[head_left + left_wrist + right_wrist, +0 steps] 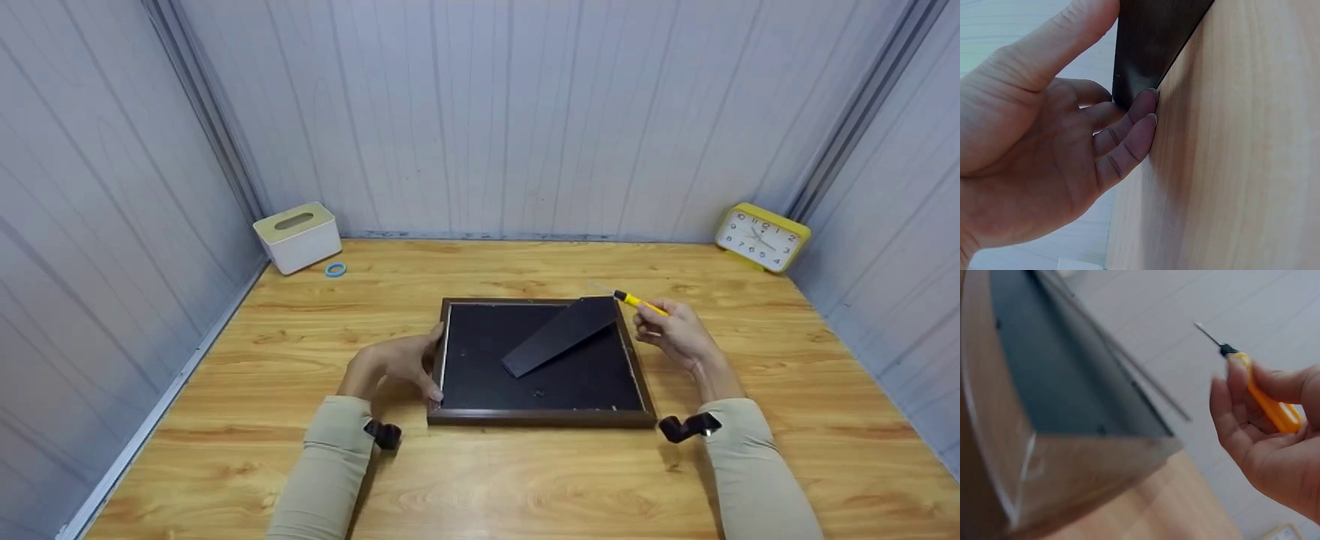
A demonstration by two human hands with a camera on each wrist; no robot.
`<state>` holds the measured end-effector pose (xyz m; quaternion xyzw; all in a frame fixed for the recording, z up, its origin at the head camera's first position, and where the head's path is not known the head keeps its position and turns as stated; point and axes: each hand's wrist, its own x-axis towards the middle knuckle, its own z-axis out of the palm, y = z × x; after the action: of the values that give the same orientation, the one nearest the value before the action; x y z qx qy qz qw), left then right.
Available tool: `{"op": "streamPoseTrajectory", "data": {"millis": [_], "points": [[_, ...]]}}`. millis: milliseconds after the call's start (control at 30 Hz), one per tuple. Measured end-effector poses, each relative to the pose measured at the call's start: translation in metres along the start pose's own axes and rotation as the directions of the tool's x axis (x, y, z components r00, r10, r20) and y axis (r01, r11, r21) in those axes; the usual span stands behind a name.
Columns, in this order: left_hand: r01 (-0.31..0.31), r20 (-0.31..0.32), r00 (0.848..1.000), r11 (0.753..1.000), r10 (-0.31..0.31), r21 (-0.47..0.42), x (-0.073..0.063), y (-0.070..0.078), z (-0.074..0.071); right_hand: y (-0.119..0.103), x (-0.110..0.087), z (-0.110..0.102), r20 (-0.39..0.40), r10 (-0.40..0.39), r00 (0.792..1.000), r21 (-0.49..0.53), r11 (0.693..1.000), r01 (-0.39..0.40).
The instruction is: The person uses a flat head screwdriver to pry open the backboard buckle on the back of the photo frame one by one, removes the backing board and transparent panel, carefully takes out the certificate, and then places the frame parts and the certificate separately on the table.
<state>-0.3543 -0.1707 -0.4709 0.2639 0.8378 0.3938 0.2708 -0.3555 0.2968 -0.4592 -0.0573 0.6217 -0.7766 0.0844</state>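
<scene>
A dark brown picture frame (pixel 541 418) lies back side up on the wooden table, its black backing facing me. The black easel stand (pixel 562 334) slants across that backing, with its wide end at the far right corner. My left hand (pixel 401 364) grips the frame's left side, thumb near the front corner and fingers spread along the edge. In the left wrist view the fingertips (pixel 1143 135) reach down to the tabletop beside the frame. My right hand (pixel 679 334) holds a yellow screwdriver (pixel 1269 402) in the air right of the frame, its thin metal tip pointing away from the palm.
At the back left stands a white tissue box (pixel 304 244) with a pale yellow lid, and a blue ring (pixel 335 269) lies beside it. A yellow alarm clock (pixel 761 236) sits in the back right corner. Panelled walls (pixel 480 120) enclose the table on three sides.
</scene>
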Motion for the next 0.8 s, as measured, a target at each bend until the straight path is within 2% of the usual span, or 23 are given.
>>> {"op": "streamPoseTrajectory", "data": {"millis": [67, 233, 367, 500, 700, 800], "points": [[-0.002, 0.000, 1.000, 1.000, 0.002, 0.011, 0.000, 0.000, 0.000, 0.002, 0.000, -0.003, -0.012, 0.010, 1.000, 0.004, 1.000, -0.010], [-0.010, 0.016, 1.000, 0.999, 0.010, -0.041, -0.001, 0.001, 0.001, 0.001, 0.000, -0.009, -0.038, -0.016, 0.999, 0.053, 0.998, 0.018], [-0.031, 0.016, 0.999, 0.998, 0.032, -0.047, -0.001, 0.001, 0.002, 0.000, -0.001, -0.012, -0.046, -0.044, 0.998, 0.157, 0.986, 0.051], [-0.030, 0.014, 0.999, 0.999, 0.030, -0.033, -0.001, 0.001, 0.001, 0.002, -0.002, -0.014, 0.027, -0.073, 0.997, 0.219, 0.974, 0.065], [-0.053, 0.027, 0.998, 0.999, 0.053, -0.002, 0.001, -0.002, -0.002, 0.007, -0.001, -0.011, 0.164, -0.101, 0.981, 0.160, 0.984, 0.075], [-0.046, 0.028, 0.999, 0.999, 0.046, -0.001, 0.001, -0.001, -0.002, 0.008, -0.001, -0.009, 0.234, -0.078, 0.969, 0.131, 0.990, 0.048]]}}
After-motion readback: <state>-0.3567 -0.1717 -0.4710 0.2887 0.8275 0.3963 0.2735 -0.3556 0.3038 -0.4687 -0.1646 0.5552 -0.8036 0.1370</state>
